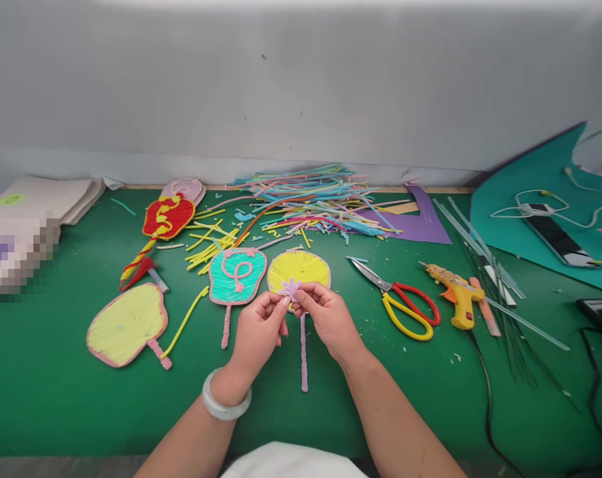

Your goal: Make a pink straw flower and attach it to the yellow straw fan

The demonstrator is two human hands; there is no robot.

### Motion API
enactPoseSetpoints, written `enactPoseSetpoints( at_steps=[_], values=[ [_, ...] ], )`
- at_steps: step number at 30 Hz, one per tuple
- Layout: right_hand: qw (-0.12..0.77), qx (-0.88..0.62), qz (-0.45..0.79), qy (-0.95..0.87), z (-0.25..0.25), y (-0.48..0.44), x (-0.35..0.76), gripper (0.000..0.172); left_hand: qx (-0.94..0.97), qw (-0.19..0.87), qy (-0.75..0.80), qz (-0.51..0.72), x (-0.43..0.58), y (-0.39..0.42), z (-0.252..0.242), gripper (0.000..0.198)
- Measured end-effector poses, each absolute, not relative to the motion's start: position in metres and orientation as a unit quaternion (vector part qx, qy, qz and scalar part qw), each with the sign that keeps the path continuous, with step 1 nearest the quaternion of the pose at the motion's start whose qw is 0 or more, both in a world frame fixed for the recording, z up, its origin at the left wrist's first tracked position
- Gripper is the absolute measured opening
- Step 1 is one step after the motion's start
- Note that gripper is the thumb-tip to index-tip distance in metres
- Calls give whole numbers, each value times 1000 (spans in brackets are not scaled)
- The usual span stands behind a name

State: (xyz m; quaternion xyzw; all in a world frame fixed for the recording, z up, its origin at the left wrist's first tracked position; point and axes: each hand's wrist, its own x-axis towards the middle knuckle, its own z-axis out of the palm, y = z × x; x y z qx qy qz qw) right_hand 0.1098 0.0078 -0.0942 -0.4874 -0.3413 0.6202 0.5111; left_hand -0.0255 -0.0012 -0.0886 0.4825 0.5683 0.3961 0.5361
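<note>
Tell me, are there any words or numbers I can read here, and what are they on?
None can be read.
The pale bags at the far left carry a green mark and a print, both blurred.
The glue gun and the scissors show no lettering.
The phone screen is dark.

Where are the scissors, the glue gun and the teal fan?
scissors (403,307): head view, on the red and yellow handles.
glue gun (457,296): head view, on its yellow body.
teal fan (237,275): head view, middle of its face.
</note>
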Motion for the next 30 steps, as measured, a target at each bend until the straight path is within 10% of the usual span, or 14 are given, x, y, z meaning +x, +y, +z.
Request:
enactPoseSetpoints(
  at_steps=[30],
  values=[
    [492,-478,626,-369,-95,7,110,37,545,496,558,382,-26,-3,-93,28]
  ],
)
